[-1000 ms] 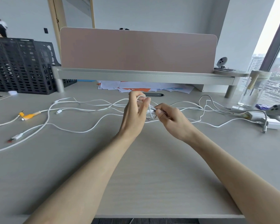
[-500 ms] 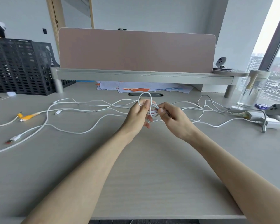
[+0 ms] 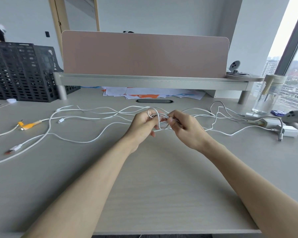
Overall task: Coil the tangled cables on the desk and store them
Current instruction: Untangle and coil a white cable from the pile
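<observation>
Several white cables (image 3: 86, 141) lie tangled across the middle of the pale desk (image 3: 155, 194), running from the left edge to the right. My left hand (image 3: 141, 126) and my right hand (image 3: 186, 127) meet above the desk's middle, and both pinch a small bundle of white cable loops (image 3: 159, 120) between them. One loop arcs over my left fingers. Loose plug ends lie at the left: a white plug with a red tip (image 3: 13, 149), a small white plug (image 3: 60, 120) and an orange connector (image 3: 28, 125). A white charger block (image 3: 288, 131) sits at the right.
A monitor riser (image 3: 153, 81) with a pink divider panel (image 3: 144, 54) spans the back, with papers (image 3: 144, 93) under it. Black mesh file holders (image 3: 21, 71) stand back left. A glass jar (image 3: 268, 95) and a grey game controller (image 3: 296, 117) sit at the right.
Both hands have dropped slightly toward the desk with the bundle. The loop that stood above my left fingers has been drawn down smaller. The cables spread on the desk look unchanged.
</observation>
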